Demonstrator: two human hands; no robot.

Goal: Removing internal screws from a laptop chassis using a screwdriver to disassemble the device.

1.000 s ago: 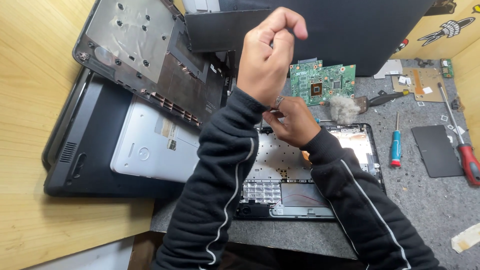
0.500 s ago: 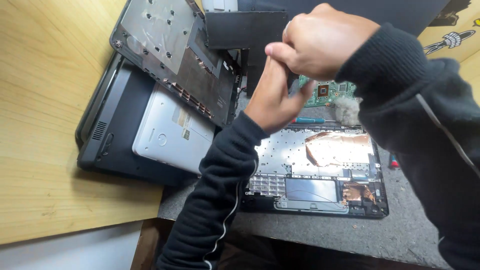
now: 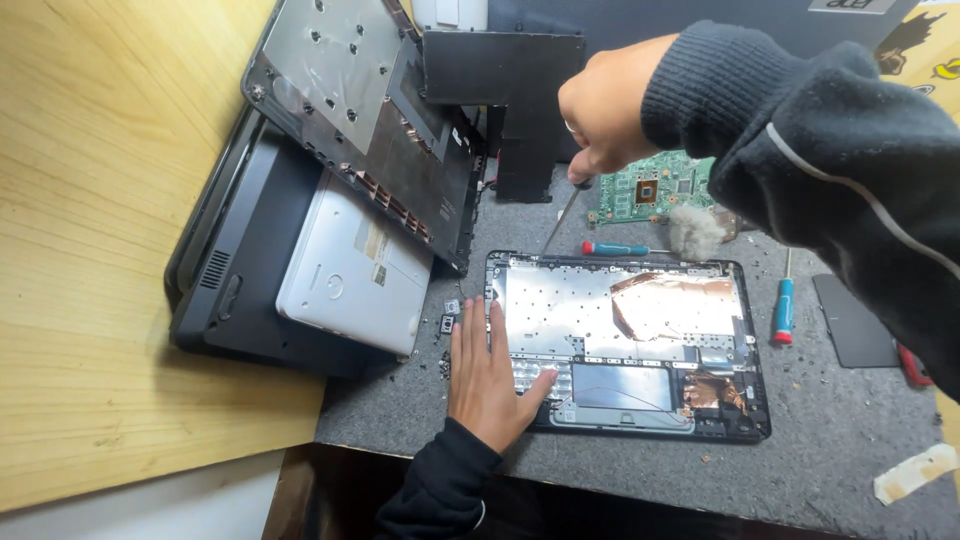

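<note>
An opened laptop base (image 3: 560, 300), with silver inner plate and copper foil, lies on the grey mat (image 3: 400, 410). My left hand (image 3: 487, 375) rests flat on its left edge, fingers spread, holding nothing. My right hand (image 3: 610, 110) is raised over the far side and grips a thin screwdriver (image 3: 560, 220). Its shaft slants down toward the base's far left corner. Whether the tip touches the base is unclear.
A white laptop (image 3: 350, 270) lies on a black laptop (image 3: 240, 270) at the left, with a removed bottom cover (image 3: 350, 110) leaning over them. Behind the base lie a green circuit board (image 3: 650, 190), a brush (image 3: 695, 232) and a red-and-blue screwdriver (image 3: 615, 248). A blue screwdriver (image 3: 783, 310) and a black panel (image 3: 850, 320) lie to the right.
My left hand has come down from in front of me and now lies flat on the laptop base. My right hand has risen above the base's far side with the screwdriver.
</note>
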